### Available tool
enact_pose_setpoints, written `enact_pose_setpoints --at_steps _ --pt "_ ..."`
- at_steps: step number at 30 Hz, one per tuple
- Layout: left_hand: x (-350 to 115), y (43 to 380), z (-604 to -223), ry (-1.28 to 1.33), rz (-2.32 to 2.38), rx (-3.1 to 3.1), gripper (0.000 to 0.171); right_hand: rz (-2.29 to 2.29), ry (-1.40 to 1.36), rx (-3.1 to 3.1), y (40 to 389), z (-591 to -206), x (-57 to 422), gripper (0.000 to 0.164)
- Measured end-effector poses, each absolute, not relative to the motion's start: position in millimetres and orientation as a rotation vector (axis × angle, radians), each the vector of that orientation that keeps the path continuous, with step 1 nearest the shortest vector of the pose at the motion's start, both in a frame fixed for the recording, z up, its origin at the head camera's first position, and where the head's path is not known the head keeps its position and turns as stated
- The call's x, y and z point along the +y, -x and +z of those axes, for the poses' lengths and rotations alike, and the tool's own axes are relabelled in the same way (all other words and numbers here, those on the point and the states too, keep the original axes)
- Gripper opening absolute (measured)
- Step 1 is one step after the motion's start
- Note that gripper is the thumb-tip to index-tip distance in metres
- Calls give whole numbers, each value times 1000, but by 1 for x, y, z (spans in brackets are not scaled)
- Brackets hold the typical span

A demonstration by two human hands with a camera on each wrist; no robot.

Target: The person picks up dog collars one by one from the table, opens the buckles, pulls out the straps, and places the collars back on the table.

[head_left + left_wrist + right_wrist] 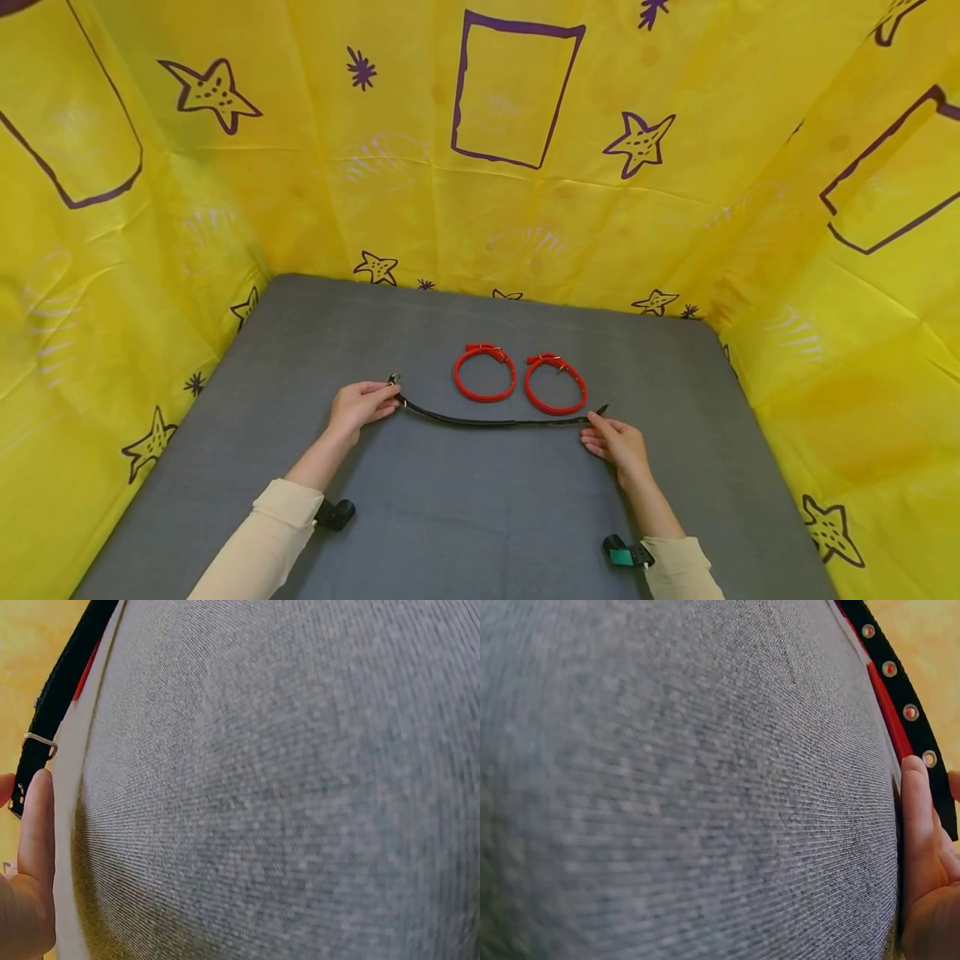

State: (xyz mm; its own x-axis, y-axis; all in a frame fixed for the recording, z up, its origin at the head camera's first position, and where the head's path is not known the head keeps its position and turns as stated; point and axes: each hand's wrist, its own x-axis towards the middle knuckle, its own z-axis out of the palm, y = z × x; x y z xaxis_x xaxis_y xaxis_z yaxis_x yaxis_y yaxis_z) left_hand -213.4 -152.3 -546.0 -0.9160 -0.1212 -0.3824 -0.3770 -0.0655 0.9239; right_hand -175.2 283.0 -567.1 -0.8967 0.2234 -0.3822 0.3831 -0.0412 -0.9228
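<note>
A black collar is stretched between both hands, sagging slightly over the grey surface. My left hand pinches its buckle end between thumb and fingers; the metal loop shows just past the fingertips in the left wrist view. At the other end, my right hand pinches near the pointed tip. Metal-ringed holes run along that part of the strap in the right wrist view. Just beyond the strap lie two red collars, each buckled into a ring: one on the left and one on the right.
The grey cloth-covered table reaches back to yellow fabric walls on the far side, left and right. Purple starfish and frame shapes are printed on the fabric. Black devices are strapped at the left wrist and right wrist.
</note>
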Motion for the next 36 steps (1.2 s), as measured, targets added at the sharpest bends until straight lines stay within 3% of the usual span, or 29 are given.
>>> enact_pose_setpoints --at_steps 36 --pt "-151 218 -556 537 1978 2121 36 -1761 -580 2305 183 -565 287 31"
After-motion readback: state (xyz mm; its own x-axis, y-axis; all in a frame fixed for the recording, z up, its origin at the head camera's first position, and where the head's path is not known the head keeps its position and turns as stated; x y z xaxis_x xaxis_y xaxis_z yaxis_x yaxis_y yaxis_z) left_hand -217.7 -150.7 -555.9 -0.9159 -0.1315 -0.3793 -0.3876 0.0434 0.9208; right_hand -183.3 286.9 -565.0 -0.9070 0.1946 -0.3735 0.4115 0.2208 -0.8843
